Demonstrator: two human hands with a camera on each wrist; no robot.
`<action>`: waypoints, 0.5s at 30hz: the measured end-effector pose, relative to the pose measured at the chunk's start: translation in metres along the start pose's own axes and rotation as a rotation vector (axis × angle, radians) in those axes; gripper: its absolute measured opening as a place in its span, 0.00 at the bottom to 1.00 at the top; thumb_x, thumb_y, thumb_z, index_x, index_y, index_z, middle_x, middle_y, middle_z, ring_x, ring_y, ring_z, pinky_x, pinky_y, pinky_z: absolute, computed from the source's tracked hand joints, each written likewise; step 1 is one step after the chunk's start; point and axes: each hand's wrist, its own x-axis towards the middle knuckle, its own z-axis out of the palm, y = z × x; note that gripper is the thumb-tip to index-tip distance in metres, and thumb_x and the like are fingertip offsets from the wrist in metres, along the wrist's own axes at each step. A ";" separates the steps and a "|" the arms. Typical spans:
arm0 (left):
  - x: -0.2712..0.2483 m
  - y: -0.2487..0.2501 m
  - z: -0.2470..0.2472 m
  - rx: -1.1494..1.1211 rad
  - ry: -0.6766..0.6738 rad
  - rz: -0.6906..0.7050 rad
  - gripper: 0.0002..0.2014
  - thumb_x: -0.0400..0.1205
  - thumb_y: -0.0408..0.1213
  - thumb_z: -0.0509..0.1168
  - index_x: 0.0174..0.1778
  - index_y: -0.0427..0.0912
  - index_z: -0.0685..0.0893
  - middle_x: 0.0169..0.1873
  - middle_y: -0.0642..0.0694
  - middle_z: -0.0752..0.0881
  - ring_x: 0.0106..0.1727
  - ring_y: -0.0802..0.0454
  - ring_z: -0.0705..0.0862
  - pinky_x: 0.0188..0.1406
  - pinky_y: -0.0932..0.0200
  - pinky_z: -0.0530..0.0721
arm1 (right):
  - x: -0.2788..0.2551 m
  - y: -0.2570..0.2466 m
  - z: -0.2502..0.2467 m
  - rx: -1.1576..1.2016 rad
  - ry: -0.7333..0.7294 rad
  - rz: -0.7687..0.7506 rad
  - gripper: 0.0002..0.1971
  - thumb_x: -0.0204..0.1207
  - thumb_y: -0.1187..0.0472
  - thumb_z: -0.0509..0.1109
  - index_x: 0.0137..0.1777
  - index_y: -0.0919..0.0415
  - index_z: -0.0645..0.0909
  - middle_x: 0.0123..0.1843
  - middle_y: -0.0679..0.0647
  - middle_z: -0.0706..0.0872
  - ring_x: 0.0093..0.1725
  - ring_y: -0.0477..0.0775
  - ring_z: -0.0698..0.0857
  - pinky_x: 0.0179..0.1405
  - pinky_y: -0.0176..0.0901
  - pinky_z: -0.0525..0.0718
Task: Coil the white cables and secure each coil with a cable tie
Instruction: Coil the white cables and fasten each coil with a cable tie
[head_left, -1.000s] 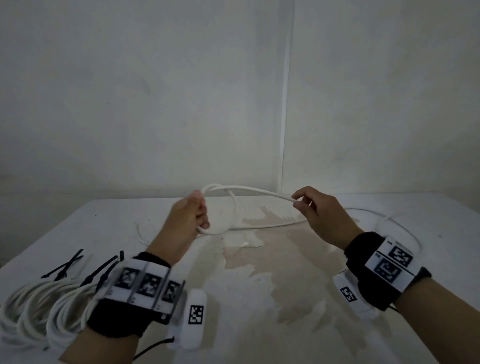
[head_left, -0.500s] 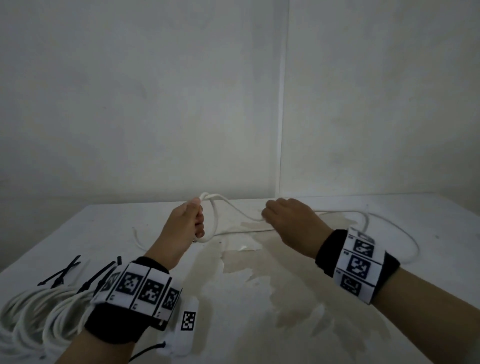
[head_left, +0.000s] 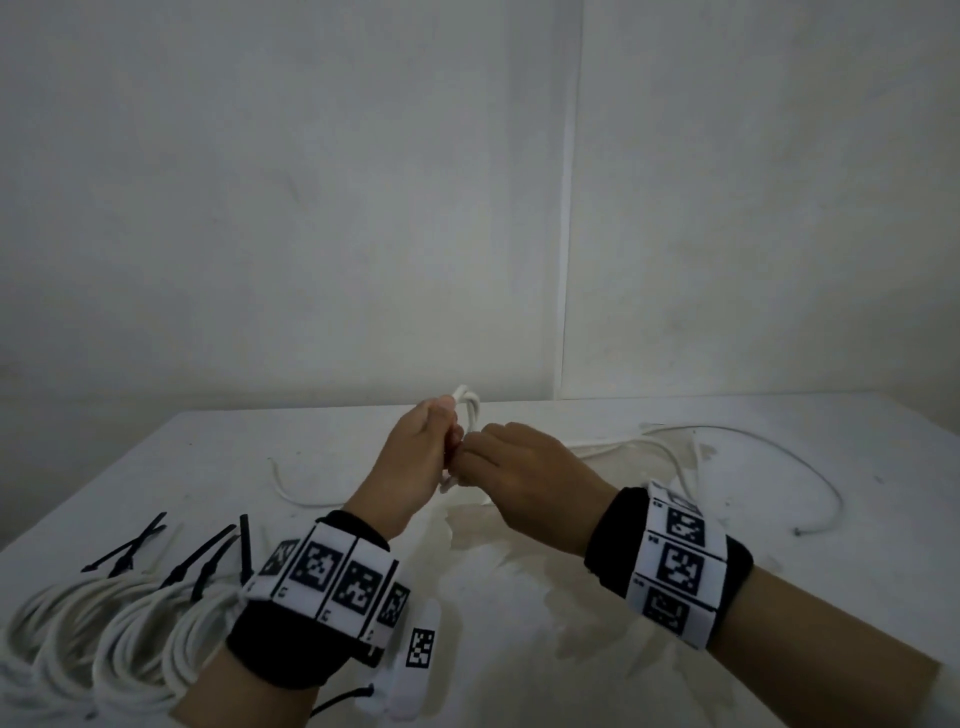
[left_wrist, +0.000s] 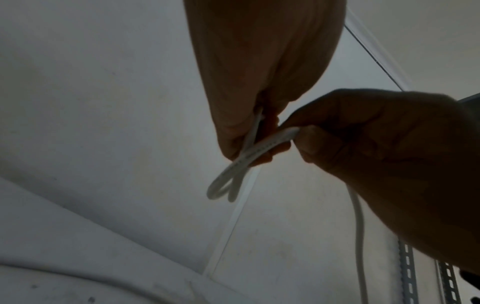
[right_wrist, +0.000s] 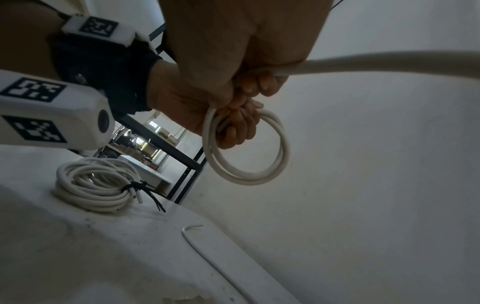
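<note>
Above the table's far middle, my left hand grips a small coil of two loops of the white cable. The loops hang from its curled fingers in the right wrist view. My right hand is pressed up against the left and pinches the same cable right beside the coil. The loose length of the cable trails to the right over the table, and its end lies near the right side. A short tail lies to the left of my hands.
Several finished white coils lie at the table's near left corner, one bound with a black tie. Loose black cable ties lie just behind them. The white table stands in a corner of grey walls, with dark shelving beyond its left side.
My right hand has swung left with the cable until it meets my left hand. The wide loop between them has closed into a small coil in the left hand.
</note>
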 end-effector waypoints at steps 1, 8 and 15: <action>-0.001 0.000 0.001 0.011 -0.019 0.004 0.16 0.87 0.39 0.48 0.34 0.38 0.70 0.28 0.44 0.70 0.29 0.53 0.69 0.27 0.65 0.71 | 0.000 0.000 0.000 0.036 0.011 0.009 0.10 0.64 0.76 0.64 0.40 0.64 0.82 0.36 0.56 0.83 0.30 0.53 0.75 0.33 0.41 0.64; -0.011 0.000 0.007 0.059 -0.146 -0.008 0.19 0.86 0.38 0.48 0.32 0.37 0.74 0.25 0.43 0.76 0.25 0.55 0.73 0.29 0.62 0.69 | 0.006 0.011 -0.017 0.353 0.042 0.305 0.10 0.67 0.57 0.70 0.35 0.64 0.74 0.31 0.56 0.79 0.33 0.48 0.67 0.33 0.34 0.60; -0.016 0.012 0.008 -0.240 -0.235 -0.181 0.19 0.87 0.38 0.47 0.29 0.42 0.66 0.24 0.47 0.64 0.17 0.58 0.60 0.22 0.63 0.61 | 0.003 0.046 -0.026 0.570 0.056 0.530 0.09 0.70 0.59 0.70 0.39 0.67 0.83 0.35 0.58 0.84 0.34 0.46 0.75 0.34 0.34 0.72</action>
